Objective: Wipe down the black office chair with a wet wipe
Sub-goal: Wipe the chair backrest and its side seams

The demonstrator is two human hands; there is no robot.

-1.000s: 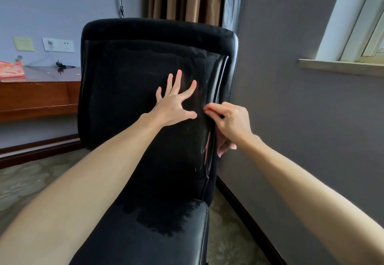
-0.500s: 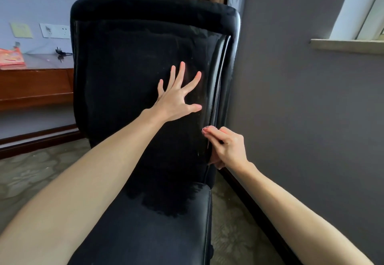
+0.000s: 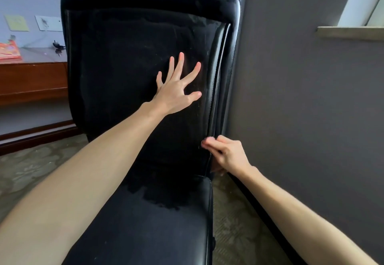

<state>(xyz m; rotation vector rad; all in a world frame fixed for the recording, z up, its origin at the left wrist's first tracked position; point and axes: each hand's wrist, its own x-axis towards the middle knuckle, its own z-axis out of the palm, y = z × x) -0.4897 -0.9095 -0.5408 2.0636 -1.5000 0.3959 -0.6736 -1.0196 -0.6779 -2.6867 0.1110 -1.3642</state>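
The black office chair (image 3: 133,61) fills the middle of the view, its tall backrest facing me and the seat (image 3: 149,229) below. My left hand (image 3: 176,90) lies flat on the backrest's right half with its fingers spread. My right hand (image 3: 226,156) grips the backrest's right edge (image 3: 220,73) low down, just above the seat, with the thumb in front and the fingers curled behind. No wet wipe shows plainly; anything under those fingers is hidden. Pale streaks mark the backrest near its right side.
A grey wall (image 3: 301,109) stands close to the chair's right side, with a window sill (image 3: 349,32) higher up. At the left are a wooden desk (image 3: 31,77), wall sockets (image 3: 48,23) and a plug. Patterned floor (image 3: 25,167) surrounds the chair.
My right hand has slid down the backrest's right edge from mid-height to just above the seat. My left hand has stayed flat on the backrest. My view has moved closer.
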